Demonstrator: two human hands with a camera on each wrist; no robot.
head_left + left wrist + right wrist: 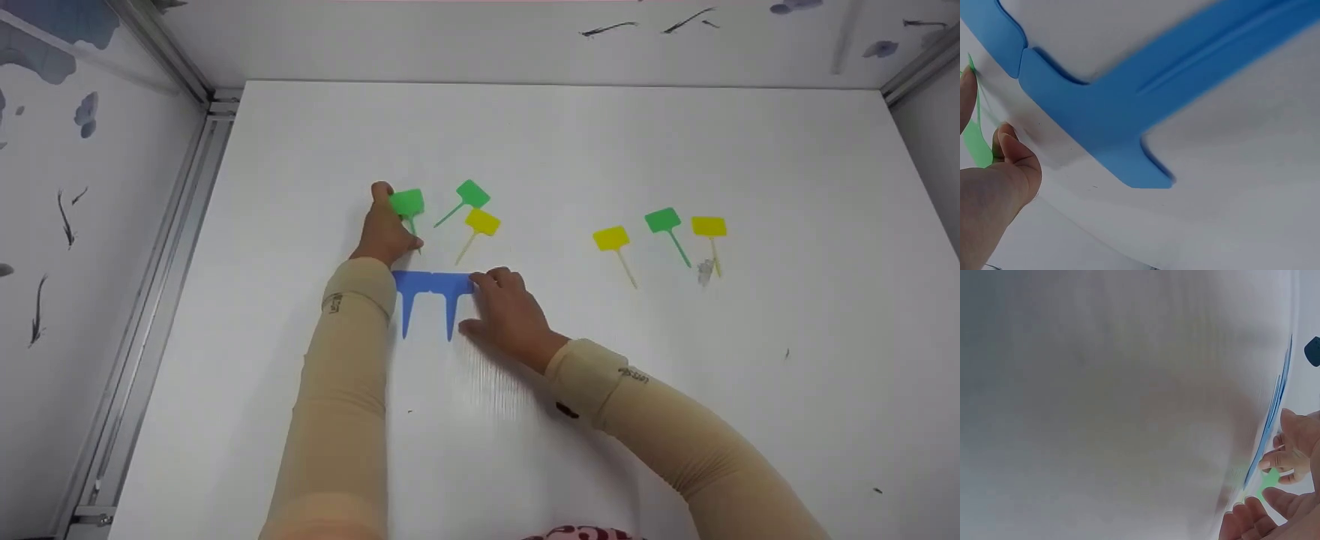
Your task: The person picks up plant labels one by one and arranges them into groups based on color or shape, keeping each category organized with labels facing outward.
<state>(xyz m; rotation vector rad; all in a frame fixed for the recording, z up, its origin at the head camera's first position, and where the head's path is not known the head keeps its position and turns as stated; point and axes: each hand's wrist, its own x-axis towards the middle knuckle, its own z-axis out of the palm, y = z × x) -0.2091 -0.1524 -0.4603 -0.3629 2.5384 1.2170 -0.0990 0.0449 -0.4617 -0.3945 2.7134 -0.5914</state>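
My left hand (384, 229) holds a green plant label (407, 202) near the far left of the group; in the left wrist view its fingers curl beside the green head (977, 145). Two blue T-shaped plant labels (431, 282) lie edge to edge, stems toward me, by the left wrist. My right hand (514, 311) rests at their right end, fingertips touching the edge, thumb apart from the fingers. Another green label (472, 193) and a yellow label (482, 223) lie just right of my left hand. In the right wrist view the blue labels (1268, 422) appear edge-on.
Farther right on the white table (787, 412) lie a yellow label (611, 238), a green label (663, 220) and another yellow label (709, 226). A small grey smudge (705, 271) is beside the last stem. Panels and a metal rail (165, 277) border the table.
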